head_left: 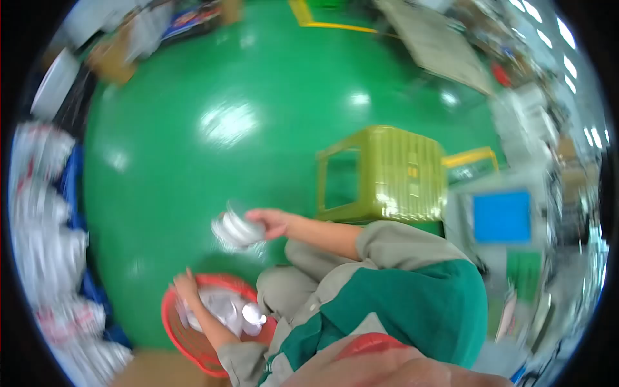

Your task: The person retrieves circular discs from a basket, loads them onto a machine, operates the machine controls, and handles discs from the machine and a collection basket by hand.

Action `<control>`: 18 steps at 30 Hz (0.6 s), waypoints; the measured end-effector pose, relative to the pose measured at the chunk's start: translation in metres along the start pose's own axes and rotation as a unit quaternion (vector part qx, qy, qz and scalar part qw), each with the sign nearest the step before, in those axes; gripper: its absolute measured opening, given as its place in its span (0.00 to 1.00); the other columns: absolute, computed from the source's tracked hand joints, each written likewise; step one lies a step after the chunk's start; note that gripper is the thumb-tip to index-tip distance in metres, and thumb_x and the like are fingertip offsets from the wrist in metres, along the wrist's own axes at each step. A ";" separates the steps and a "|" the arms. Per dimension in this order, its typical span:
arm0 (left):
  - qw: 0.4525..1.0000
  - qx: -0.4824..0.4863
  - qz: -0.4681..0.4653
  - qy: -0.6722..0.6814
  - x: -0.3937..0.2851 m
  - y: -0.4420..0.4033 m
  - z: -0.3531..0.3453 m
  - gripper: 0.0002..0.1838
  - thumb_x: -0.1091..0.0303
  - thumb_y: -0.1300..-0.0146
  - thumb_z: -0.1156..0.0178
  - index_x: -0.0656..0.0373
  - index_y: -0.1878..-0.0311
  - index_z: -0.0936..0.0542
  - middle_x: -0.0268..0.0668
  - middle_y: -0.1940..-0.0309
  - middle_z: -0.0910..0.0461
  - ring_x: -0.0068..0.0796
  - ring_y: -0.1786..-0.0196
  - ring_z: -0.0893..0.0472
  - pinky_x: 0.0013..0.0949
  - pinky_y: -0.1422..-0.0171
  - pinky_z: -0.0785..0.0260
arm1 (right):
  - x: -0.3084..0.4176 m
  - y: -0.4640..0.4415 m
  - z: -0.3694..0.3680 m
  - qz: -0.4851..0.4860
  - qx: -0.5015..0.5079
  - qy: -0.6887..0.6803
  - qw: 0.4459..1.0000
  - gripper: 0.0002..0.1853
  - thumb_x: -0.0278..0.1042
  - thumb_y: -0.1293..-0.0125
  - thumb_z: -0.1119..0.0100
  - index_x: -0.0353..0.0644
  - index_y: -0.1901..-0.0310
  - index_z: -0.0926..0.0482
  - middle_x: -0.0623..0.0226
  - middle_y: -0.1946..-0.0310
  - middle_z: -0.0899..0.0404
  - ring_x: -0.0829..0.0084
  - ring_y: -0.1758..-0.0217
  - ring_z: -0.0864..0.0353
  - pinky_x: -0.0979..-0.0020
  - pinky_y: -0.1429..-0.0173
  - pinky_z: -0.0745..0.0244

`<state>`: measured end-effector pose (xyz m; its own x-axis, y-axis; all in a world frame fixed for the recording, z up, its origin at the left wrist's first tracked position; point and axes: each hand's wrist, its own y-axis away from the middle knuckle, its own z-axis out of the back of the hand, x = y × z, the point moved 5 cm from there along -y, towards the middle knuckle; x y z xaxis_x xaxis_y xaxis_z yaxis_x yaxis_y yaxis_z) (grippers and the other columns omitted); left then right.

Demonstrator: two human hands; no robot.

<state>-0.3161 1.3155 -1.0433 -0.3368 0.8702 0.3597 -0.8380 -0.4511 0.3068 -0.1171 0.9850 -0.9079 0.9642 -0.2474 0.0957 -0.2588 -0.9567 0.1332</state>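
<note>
My right hand (271, 222) is closed on a white, rounded, layered item (238, 229), held above the green floor; motion blur hides its exact kind. Lower down, a round red plastic basket (169, 316) stands beside my bent knee. My left hand (186, 287) is at its far rim, fingers bent over the edge, with the forearm crossing above the basket. Inside lie white plastic-looking pieces (222, 306), among them a shiny rounded one (253, 316). Part of the contents is hidden by my left arm.
An olive-green plastic stool (403, 174) lies on its side near my right arm. White bags (51, 251) line the left edge by a blue crate side (74, 187). Cardboard (155, 371) is at the bottom, a bench (445, 45) upper right, and a blue panel (501, 217) right.
</note>
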 end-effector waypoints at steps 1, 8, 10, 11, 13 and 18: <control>0.997 -0.053 0.013 0.059 -0.011 0.014 0.013 0.20 0.53 0.28 0.58 0.47 0.50 0.18 0.43 0.57 0.18 0.43 0.48 0.22 0.63 0.34 0.43 | 0.007 0.017 -0.009 0.003 0.010 -0.012 1.000 0.23 0.42 0.36 0.37 0.42 0.43 0.27 0.63 0.44 0.23 0.67 0.41 0.25 0.55 0.31 0.35; 0.952 0.225 -0.171 0.114 -0.108 0.044 0.086 0.31 0.44 0.35 0.51 0.65 0.47 0.20 0.48 0.51 0.18 0.47 0.46 0.22 0.52 0.34 0.41 | 0.086 0.135 -0.187 0.142 0.015 0.047 0.989 0.32 0.40 0.36 0.37 0.44 0.32 0.36 0.70 0.34 0.32 0.74 0.34 0.32 0.64 0.28 0.39; 0.886 0.244 -0.229 0.321 -0.121 0.009 0.131 0.31 0.46 0.35 0.47 0.68 0.46 0.22 0.50 0.53 0.18 0.47 0.51 0.19 0.43 0.39 0.32 | 0.094 0.172 -0.225 0.209 -0.056 0.056 0.975 0.30 0.41 0.35 0.38 0.43 0.34 0.33 0.69 0.38 0.27 0.74 0.36 0.29 0.65 0.30 0.37; 0.849 0.242 -0.218 0.417 -0.122 0.000 0.175 0.28 0.51 0.33 0.47 0.68 0.43 0.24 0.50 0.49 0.19 0.42 0.50 0.20 0.39 0.42 0.31 | 0.094 0.197 -0.231 0.245 -0.079 0.063 0.964 0.29 0.41 0.35 0.38 0.43 0.35 0.32 0.69 0.39 0.26 0.75 0.37 0.28 0.65 0.30 0.36; 0.752 0.268 -0.171 0.578 -0.131 0.003 0.312 0.26 0.57 0.30 0.49 0.67 0.37 0.29 0.50 0.41 0.25 0.35 0.45 0.23 0.35 0.42 0.33 | 0.094 0.224 -0.264 0.286 -0.110 0.066 0.950 0.27 0.41 0.35 0.38 0.43 0.36 0.31 0.69 0.41 0.25 0.75 0.39 0.27 0.66 0.32 0.34; 0.507 0.326 -0.498 0.623 -0.206 0.125 0.681 0.50 0.53 0.40 0.34 0.54 0.23 0.55 0.44 0.23 0.57 0.39 0.23 0.50 0.45 0.23 0.49 | 0.063 0.295 -0.388 0.389 -0.235 -0.017 0.890 0.30 0.44 0.35 0.37 0.43 0.35 0.33 0.66 0.40 0.26 0.72 0.37 0.27 0.61 0.30 0.35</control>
<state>-0.0591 0.9452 -0.4794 -0.2360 -0.0031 -0.9717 -0.6750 0.7199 0.1616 -0.1559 0.7464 -0.4803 0.4805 -0.8201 0.3106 -0.8378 -0.3247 0.4390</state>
